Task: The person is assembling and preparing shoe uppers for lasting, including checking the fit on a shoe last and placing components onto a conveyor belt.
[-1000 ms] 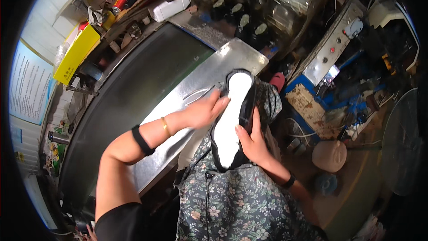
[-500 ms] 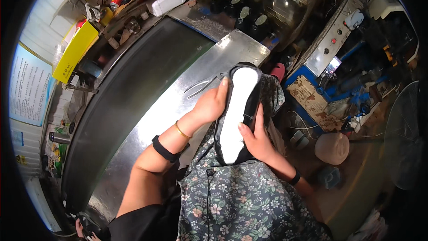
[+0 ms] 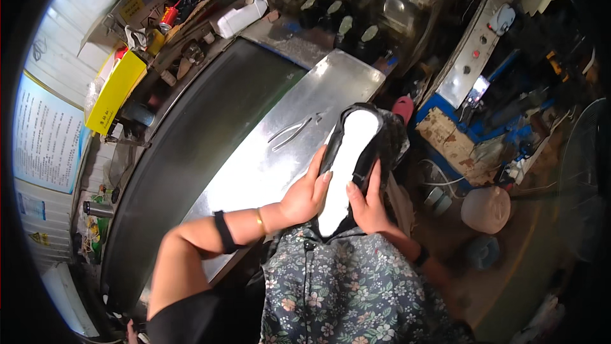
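I hold a black shoe upper with a white insole [image 3: 349, 159] upturned in front of my chest, its toe pointing away from me. My left hand [image 3: 304, 195] grips its left edge, fingers curled over the rim. On the other side my right hand [image 3: 368, 203] clasps the right edge near the heel. The shoe hovers over the right edge of a shiny metal table [image 3: 267, 159]. A pair of metal pliers [image 3: 294, 132] lies on that table just left of the shoe's toe.
A dark conveyor belt [image 3: 184, 153] runs left of the metal table. A yellow box [image 3: 116, 91], a white jug [image 3: 238, 18] and tools crowd the far shelf. A grey control box [image 3: 474, 51] and a round tan stool [image 3: 485, 209] stand to the right.
Both hands have drawn the shoe slightly nearer to my body and my left arm has bent more. The grip on both sides is unchanged.
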Demonstrator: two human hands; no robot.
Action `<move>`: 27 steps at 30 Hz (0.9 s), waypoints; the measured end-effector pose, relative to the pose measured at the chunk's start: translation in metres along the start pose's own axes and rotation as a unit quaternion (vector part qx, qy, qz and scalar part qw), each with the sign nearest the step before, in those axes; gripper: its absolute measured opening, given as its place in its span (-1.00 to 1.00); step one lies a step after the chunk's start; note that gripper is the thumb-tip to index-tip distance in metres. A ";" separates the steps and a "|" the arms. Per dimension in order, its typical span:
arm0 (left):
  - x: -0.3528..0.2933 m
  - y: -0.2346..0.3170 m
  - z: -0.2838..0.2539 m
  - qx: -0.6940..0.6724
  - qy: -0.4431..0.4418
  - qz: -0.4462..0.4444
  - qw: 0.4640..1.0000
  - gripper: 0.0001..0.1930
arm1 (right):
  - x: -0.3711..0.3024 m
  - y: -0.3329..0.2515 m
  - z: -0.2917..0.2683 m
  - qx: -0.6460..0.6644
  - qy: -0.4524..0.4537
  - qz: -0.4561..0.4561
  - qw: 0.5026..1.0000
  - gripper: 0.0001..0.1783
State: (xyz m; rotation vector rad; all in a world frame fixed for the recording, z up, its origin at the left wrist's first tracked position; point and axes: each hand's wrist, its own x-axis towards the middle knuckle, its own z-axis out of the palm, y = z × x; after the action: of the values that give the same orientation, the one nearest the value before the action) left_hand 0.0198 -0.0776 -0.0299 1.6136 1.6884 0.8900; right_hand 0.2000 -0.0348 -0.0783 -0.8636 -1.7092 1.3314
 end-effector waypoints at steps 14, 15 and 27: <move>0.106 0.013 -0.015 -0.325 0.018 0.018 0.945 -0.18 | 0.008 -0.023 -0.039 -0.125 -0.130 -0.011 0.984 0.00; 0.113 0.022 -0.016 -0.362 -0.053 0.004 0.931 -0.20 | 0.010 -0.016 -0.050 -0.125 -0.120 -0.013 0.985 0.00; 0.130 0.024 -0.001 -0.297 -0.172 0.097 0.934 -0.42 | 0.107 -0.022 -0.075 0.124 -0.020 -0.050 0.991 -0.71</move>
State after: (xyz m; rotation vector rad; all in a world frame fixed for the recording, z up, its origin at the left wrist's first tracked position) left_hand 0.0264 0.0530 -0.0088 1.4156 0.9095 1.0196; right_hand 0.2167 0.0872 -0.0276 -0.6049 -1.5547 1.4632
